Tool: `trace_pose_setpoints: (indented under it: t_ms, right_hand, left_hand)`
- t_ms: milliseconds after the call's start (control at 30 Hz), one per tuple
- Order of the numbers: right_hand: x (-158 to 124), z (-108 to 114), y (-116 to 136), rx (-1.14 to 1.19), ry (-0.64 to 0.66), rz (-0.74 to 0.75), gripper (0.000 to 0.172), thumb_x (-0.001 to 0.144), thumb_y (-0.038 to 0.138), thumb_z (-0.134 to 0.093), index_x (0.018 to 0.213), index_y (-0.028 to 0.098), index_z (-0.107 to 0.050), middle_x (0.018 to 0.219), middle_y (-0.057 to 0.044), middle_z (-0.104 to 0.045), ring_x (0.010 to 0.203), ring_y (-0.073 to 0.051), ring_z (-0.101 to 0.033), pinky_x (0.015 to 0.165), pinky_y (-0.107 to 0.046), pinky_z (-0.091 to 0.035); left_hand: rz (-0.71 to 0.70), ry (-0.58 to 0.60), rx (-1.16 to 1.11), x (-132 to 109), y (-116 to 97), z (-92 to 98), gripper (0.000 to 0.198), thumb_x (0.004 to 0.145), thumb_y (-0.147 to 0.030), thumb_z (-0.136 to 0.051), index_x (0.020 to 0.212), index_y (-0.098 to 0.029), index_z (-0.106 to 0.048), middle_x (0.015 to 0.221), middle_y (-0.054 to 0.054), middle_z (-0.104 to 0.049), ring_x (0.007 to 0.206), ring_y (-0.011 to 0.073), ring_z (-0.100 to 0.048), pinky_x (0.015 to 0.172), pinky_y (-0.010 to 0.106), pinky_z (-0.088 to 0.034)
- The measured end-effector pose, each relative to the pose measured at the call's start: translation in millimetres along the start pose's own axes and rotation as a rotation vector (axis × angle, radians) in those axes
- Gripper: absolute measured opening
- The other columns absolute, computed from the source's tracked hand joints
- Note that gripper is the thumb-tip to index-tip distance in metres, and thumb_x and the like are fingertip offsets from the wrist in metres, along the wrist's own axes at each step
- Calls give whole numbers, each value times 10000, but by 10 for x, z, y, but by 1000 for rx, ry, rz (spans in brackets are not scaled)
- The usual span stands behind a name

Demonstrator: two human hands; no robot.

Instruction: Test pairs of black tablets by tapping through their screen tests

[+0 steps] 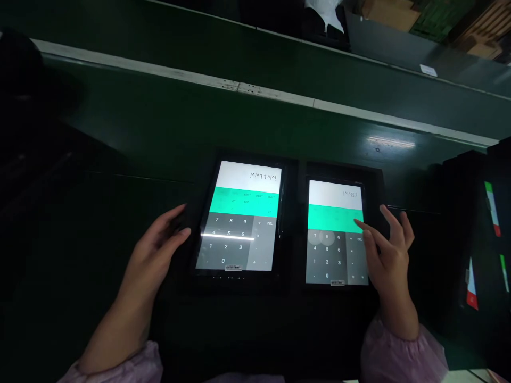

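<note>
Two tablets lie side by side, each lit with a calculator screen. The left tablet (229, 247) shows a row of symbols at the top and a green band with function keys. On the right tablet (333, 260), pale circles mark the 7 and 8 keys. My right hand (389, 252) is over that tablet's right edge, its index fingertip at the green band and other fingers spread; I cannot tell if it touches the glass. Beside the left tablet, my left hand (155, 244) has thumb and fingers apart, near the dark border, holding nothing.
More lit screens (471, 284) stand in dark frames at the far right. A pale rail (275, 97) runs across the green work surface (159, 122) behind the tablets. Cardboard boxes (389, 13) and a white bag (327, 13) are in the background.
</note>
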State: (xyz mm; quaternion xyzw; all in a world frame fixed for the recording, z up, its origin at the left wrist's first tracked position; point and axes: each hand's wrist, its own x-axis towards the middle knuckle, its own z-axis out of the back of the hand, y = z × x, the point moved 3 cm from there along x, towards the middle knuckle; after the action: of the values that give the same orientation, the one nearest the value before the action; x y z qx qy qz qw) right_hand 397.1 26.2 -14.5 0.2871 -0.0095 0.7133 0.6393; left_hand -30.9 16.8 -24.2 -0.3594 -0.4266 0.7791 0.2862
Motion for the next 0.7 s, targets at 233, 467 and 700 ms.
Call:
trace_pose_setpoints:
  t_ms: [233,467,700]
  right_hand:
    - [2,-7,43,4,-64,-36,371,1090,447,-527,1122,246,-838,1564,-122,-586,1592,-484,-317,1174,-795,-381]
    - [-16,-23,11,-12,-42,-40,376,1095,425,-513,1119,233,-835,1575,-131,-566,1591,-476,-320,1208,-804,-333]
    - [-10,-60,121,-32,101,59,337,1099,373,-507,1274,303,-786,1713,-63,-409,1655,-465,-146,1224,-827,-269]
  left_hand:
    - [6,-19,21,-19,-59,-6,558,719,-333,-781,1272,-262,-779,1318,45,-805,1320,334,-695,1175,522,-531]
    - [57,-60,14,-71,-85,-12,467,814,-388,-740,1270,-298,-795,1357,22,-787,1378,334,-658,1254,551,-436]
    - [85,-66,0,-82,-100,-21,461,823,-383,-710,1266,-284,-791,1333,33,-795,1322,330,-699,1235,546,-460]
